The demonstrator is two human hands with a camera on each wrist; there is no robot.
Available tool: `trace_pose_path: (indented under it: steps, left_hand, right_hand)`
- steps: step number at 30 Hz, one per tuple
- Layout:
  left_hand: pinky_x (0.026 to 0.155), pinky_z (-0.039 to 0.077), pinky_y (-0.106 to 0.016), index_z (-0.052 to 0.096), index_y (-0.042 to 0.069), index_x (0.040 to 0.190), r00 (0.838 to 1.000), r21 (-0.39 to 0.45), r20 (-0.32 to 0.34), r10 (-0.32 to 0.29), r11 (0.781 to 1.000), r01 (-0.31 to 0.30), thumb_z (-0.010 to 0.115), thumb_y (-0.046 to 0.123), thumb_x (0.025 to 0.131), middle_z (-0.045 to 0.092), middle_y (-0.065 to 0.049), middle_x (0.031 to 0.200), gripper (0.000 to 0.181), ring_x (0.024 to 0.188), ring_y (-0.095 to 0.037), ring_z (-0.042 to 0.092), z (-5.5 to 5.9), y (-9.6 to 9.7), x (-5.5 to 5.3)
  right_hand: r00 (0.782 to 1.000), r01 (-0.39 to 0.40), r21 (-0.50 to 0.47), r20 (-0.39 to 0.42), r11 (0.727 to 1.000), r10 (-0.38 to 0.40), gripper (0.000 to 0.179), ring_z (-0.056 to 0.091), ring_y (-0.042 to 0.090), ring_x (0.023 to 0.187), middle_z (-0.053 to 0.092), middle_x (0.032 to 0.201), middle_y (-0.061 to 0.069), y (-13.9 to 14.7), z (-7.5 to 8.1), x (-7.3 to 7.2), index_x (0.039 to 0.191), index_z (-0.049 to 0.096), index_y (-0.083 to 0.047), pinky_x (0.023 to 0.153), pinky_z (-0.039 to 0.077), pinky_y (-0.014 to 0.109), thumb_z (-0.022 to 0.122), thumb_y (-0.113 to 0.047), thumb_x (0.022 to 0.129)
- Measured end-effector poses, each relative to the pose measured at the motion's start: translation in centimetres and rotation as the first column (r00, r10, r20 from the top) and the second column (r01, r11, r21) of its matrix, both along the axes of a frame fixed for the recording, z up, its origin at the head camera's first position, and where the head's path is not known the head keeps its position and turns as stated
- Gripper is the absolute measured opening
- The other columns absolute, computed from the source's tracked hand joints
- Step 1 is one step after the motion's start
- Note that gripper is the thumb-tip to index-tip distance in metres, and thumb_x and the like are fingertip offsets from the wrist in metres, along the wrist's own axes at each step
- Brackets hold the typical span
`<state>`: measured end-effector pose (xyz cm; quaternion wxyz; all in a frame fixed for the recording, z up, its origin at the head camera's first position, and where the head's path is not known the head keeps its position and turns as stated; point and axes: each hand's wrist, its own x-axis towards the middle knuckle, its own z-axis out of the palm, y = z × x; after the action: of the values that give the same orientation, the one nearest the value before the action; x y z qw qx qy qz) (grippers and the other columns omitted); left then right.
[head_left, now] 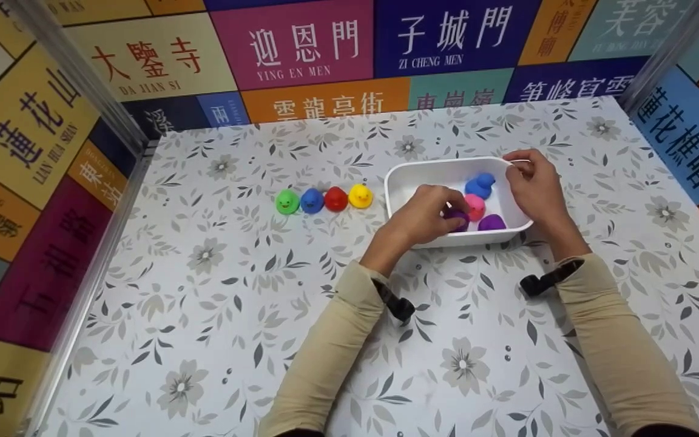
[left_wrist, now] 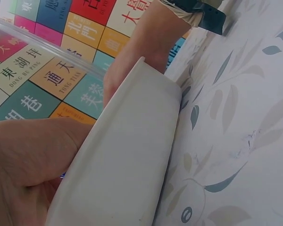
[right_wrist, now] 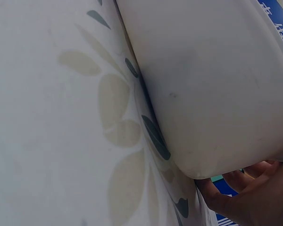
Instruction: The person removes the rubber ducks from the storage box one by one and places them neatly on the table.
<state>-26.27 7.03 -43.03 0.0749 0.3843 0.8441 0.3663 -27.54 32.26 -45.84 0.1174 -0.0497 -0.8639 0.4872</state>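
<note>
A white plastic tub [head_left: 399,177] stands on the table with small rubber ducks inside. My left hand [head_left: 425,212] reaches over its near side, thumb and fingers pinching a purple duck [head_left: 460,222] low in the tub. Right beside those fingers is a pink duck [head_left: 476,208]; a blue duck [head_left: 479,185] lies behind it, and a second purple duck [head_left: 492,223] is partly hidden by the near wall. My right hand [head_left: 537,188] grips the tub's right end at the rim. In the right wrist view, its fingers [right_wrist: 257,190] curl against the tub's outer wall.
Left of the tub, a green duck [head_left: 287,202], a blue duck [head_left: 312,201], a red duck [head_left: 335,199] and a yellow duck [head_left: 360,196] stand in a row. Panels with Chinese lettering [head_left: 301,45] border the flower-patterned table [head_left: 325,261] at the back and sides.
</note>
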Motion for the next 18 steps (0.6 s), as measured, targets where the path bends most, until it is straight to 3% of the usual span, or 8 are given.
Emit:
trace_pose_path:
  steps: [9,18]
  left_hand:
    - [0.093,0.060,-0.024,0.083,0.005,0.113,1.000,0.049,-0.019,0.018,0.999,-0.017,0.074,0.009,0.101,0.082,-0.006,0.106,0.016,0.098,-0.014,0.076,0.07,-0.03,-0.10]
    - [0.092,0.059,-0.017,0.082,0.005,0.113,0.999,0.081,-0.011,0.038,0.996,-0.037,0.084,0.007,0.093,0.082,-0.005,0.110,0.021,0.102,-0.012,0.077,0.22,-0.38,0.01]
  right_hand:
    - [1.000,0.006,-0.004,0.022,1.000,-0.006,0.035,0.067,0.011,0.109,0.076,0.128,0.016,-0.04,0.18,-0.04,0.138,0.063,-0.011,0.090,0.047,0.019,0.053,-0.027,0.110]
    - [0.998,0.006,0.008,0.056,1.000,-0.007,0.035,0.066,0.014,0.112,0.075,0.129,0.014,0.01,0.19,0.03,0.140,0.061,-0.013,0.091,0.048,0.020,0.052,-0.030,0.111]
